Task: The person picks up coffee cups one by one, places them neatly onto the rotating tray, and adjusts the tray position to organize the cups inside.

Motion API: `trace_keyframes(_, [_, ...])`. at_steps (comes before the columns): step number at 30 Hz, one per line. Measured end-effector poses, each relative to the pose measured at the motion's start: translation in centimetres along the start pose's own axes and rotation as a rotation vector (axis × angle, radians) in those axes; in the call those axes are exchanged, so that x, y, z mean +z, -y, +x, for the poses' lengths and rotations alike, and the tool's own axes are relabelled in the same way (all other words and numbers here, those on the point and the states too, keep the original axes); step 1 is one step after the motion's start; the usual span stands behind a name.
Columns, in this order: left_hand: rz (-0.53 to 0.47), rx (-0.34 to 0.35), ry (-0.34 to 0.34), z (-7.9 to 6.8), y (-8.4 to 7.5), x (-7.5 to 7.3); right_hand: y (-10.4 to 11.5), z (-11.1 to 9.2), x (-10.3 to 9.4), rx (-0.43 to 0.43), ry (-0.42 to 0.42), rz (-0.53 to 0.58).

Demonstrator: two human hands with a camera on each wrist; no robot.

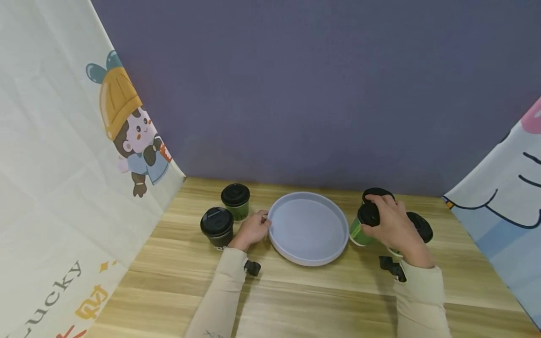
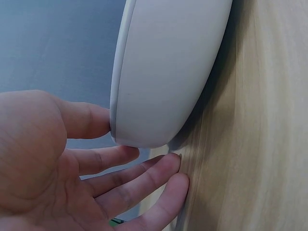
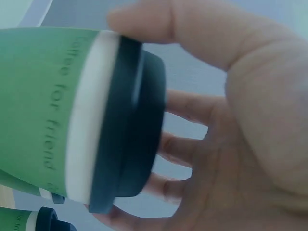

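A round pale grey-blue tray (image 1: 308,227) with a low rim lies on the table. At its left edge my left hand (image 1: 255,229) holds the rim, thumb (image 2: 89,120) against the top edge and other fingers low by the wall, near the wood. Right of the tray, my right hand (image 1: 395,227) grips a green paper coffee cup (image 1: 358,233) from above by its black lid (image 3: 127,120). The thumb and fingers span the lid. Whether this cup touches the table cannot be told.
Behind the gripped cup stands another black-lidded cup (image 1: 378,192), and a further one (image 1: 420,227) is partly hidden by my right hand. Left of the tray stand a green cup (image 1: 235,202) and a dark cup (image 1: 217,227). A dark panel (image 1: 313,94) rises behind the table.
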State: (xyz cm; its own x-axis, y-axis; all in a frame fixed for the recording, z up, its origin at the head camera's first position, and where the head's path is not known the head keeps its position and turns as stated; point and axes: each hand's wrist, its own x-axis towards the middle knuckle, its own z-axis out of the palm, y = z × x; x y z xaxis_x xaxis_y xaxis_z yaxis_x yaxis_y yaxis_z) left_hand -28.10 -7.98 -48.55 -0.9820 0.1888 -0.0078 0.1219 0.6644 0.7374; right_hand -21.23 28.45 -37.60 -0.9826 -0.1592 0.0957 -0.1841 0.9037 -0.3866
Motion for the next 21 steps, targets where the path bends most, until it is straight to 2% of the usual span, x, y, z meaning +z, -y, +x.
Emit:
trace_keyframes(6, [-0.037,-0.022,0.028,0.0,0.2,-0.2,0.3,-0.2,-0.2,0.013,-0.074,0.006])
trace_keyframes(14, [-0.004,-0.021,0.025,0.3,0.2,-0.4,1.5,0.3,0.3,-0.045,-0.254,0.033])
trace_keyframes(21, [-0.044,-0.053,0.044,0.2,0.3,-0.1,2.7,0.8,1.9,-0.092,-0.298,0.078])
